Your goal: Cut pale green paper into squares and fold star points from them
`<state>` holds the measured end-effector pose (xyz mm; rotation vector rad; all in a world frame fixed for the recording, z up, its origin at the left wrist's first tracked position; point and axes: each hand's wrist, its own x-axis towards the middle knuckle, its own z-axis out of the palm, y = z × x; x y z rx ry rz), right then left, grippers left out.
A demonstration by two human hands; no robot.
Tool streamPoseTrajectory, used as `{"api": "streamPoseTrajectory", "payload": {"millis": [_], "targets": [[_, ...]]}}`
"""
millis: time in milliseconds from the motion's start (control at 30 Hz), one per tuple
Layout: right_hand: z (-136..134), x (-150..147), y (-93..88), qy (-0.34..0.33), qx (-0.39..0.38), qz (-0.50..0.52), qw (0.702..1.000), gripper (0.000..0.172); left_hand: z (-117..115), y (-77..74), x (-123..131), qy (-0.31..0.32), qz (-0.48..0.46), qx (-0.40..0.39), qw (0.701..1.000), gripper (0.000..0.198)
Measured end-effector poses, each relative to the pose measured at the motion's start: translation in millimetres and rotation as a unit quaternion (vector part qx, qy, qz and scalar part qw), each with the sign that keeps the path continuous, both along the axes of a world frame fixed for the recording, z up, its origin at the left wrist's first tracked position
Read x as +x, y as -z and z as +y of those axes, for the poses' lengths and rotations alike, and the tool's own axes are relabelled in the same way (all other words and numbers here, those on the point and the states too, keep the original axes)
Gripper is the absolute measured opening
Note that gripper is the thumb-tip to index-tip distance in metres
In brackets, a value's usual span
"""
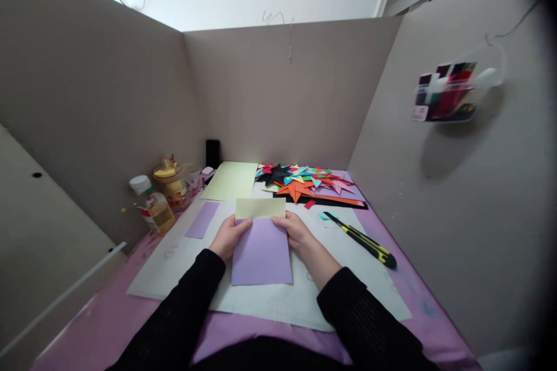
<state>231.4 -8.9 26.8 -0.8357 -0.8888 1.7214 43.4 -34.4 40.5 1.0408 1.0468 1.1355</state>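
Observation:
A lilac sheet of paper (pixel 261 252) is held between my two hands over the white paper. A pale yellow piece of paper (pixel 260 207) shows just beyond its top edge; whether the two are joined or overlap I cannot tell. My left hand (pixel 230 235) pinches the upper left edge of the lilac sheet, thumb on top. The upper right corner is gripped by my right hand (pixel 296 229), its thumb also on top near the seam with the yellow. Fingers beneath the paper are hidden.
A yellow-black utility knife (pixel 363 241) lies at right, blade out. Folded paper stars (pixel 296 185) are piled at the back. A lilac strip (pixel 202 220) and a pale yellow sheet (pixel 231 181) lie left. A glue-like bottle (pixel 155 208) stands beside a tub (pixel 171 185). Grey panels (pixel 282 93) enclose the table.

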Motion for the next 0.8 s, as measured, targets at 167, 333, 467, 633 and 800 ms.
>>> {"api": "streamPoseTrajectory", "payload": {"millis": [167, 333, 467, 633, 800], "targets": [[1.7, 2.4, 1.3, -0.002, 0.024, -0.040, 0.999, 0.026, 3.4, 5.9, -4.1, 0.008, -0.006, -0.009, 1.000, 0.041], [2.4, 8.5, -1.0, -0.039, 0.055, -0.064, 0.996, 0.025, 3.8, 5.0, -12.7, 0.030, -0.012, -0.009, 0.999, 0.040], [6.1, 12.0, 2.0, -0.042, 0.057, -0.081, 0.994, 0.026, 5.0, 0.4, -20.7, 0.036, 0.028, 0.010, 0.999, 0.033], [5.1, 14.3, -2.3, -0.042, 0.087, -0.120, 0.988, 0.026, 7.8, -0.3, -24.5, 0.023, 0.032, 0.031, 0.999, 0.026], [-2.8, 18.3, -14.3, -0.044, 0.105, -0.156, 0.981, 0.018, 4.5, 1.7, -21.1, 0.025, -0.033, 0.040, 0.998, 0.022]]}}
